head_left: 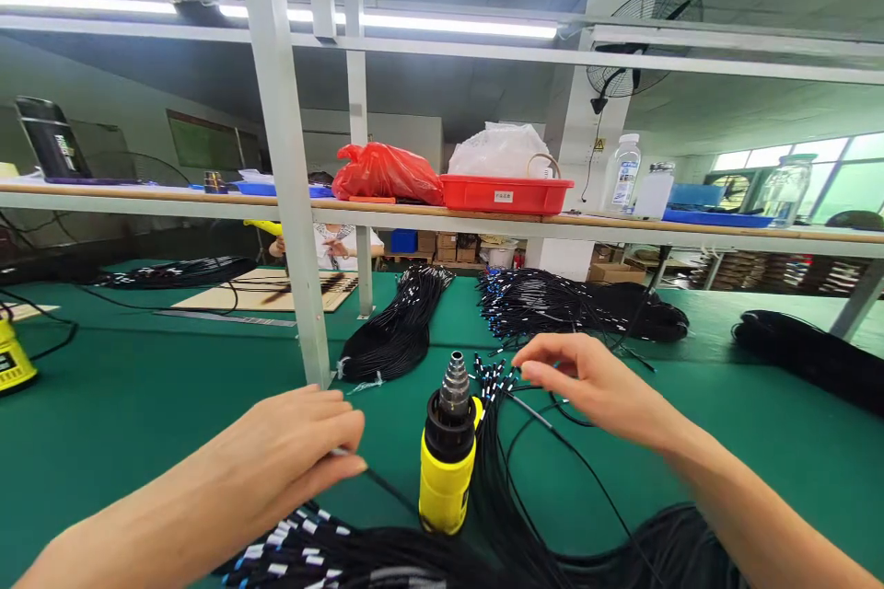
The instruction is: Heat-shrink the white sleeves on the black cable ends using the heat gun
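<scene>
A yellow heat gun (447,469) stands upright on the green table, its metal nozzle pointing up. To its left, my left hand (310,442) pinches a black cable with a grey sleeve end between thumb and fingers. Right of the nozzle, my right hand (576,373) has thumb and forefinger nearly together at the tips of a cable bundle (494,386); what it holds there is too small to make out. Another heap of black cables with white and blue ends (296,548) lies at the front edge, below my left hand.
Behind lie more black cable bundles (397,322), (573,304). A white post (294,156) rises left of the middle. The shelf above holds a red tray (507,195), a red bag (388,173) and bottles (625,173). Across the table sits a person (338,244).
</scene>
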`<action>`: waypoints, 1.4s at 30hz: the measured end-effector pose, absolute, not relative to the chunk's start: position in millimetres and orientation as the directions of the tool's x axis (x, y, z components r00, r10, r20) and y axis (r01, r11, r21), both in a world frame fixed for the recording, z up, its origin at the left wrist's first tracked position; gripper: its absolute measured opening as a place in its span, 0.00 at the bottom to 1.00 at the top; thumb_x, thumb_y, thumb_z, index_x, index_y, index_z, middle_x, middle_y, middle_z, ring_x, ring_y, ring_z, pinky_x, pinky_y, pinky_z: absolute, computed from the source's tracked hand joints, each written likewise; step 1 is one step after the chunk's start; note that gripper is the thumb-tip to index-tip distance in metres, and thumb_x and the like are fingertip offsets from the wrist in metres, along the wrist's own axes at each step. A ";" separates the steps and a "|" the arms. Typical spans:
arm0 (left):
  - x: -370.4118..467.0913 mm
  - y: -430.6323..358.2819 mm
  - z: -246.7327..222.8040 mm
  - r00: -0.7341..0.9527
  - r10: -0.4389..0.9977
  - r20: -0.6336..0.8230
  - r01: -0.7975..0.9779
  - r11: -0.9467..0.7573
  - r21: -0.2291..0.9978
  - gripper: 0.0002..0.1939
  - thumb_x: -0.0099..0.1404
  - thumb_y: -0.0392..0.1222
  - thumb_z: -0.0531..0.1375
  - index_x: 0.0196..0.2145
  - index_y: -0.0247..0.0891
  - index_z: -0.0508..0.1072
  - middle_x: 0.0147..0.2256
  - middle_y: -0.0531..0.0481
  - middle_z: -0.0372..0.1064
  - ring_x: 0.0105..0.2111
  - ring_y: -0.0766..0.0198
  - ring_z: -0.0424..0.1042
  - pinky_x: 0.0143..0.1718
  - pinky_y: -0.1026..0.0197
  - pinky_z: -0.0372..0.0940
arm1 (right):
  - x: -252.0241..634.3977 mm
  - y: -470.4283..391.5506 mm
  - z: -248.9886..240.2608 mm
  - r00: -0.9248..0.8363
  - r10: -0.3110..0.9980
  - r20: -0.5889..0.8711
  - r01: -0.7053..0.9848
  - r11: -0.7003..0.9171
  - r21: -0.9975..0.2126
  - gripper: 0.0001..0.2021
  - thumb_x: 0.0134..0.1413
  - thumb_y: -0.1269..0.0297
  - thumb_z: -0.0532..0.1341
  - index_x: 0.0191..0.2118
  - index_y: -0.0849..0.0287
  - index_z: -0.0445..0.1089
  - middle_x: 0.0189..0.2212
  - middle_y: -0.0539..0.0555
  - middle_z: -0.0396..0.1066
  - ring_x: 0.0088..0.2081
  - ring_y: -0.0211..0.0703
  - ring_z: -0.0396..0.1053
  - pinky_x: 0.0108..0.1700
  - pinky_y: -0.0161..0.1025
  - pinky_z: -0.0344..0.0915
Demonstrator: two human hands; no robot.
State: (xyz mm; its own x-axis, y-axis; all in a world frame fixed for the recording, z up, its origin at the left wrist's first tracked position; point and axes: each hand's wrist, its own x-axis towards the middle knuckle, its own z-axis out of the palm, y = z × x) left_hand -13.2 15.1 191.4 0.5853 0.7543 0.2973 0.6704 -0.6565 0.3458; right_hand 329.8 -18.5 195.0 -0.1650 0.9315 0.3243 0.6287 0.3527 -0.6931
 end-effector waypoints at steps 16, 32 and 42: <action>62.9 11.1 215.6 0.653 0.630 0.421 0.547 -0.776 0.314 0.18 0.72 0.48 0.42 0.34 0.43 0.67 0.34 0.52 0.67 0.34 0.60 0.64 0.39 0.57 0.59 | 275.5 -21.6 211.5 -0.284 0.906 0.313 0.481 0.417 -0.771 0.12 0.62 0.59 0.55 0.28 0.57 0.59 0.24 0.45 0.55 0.26 0.34 0.51 0.26 0.34 0.50; 68.7 45.2 203.0 0.526 0.781 0.335 0.524 -0.608 0.596 0.25 0.70 0.57 0.47 0.23 0.38 0.63 0.20 0.59 0.51 0.22 0.69 0.50 0.23 0.64 0.46 | 285.0 8.9 205.5 -0.157 0.923 0.352 0.654 0.364 -0.663 0.14 0.55 0.60 0.59 0.24 0.57 0.56 0.19 0.43 0.55 0.23 0.34 0.52 0.25 0.34 0.48; 73.8 57.9 196.6 0.476 0.800 0.366 0.480 -0.585 0.654 0.20 0.69 0.53 0.51 0.25 0.38 0.67 0.24 0.57 0.62 0.25 0.66 0.58 0.26 0.63 0.51 | 284.9 21.1 200.3 -0.119 0.919 0.375 0.690 0.348 -0.635 0.13 0.55 0.61 0.59 0.23 0.57 0.57 0.19 0.43 0.56 0.23 0.35 0.53 0.25 0.35 0.48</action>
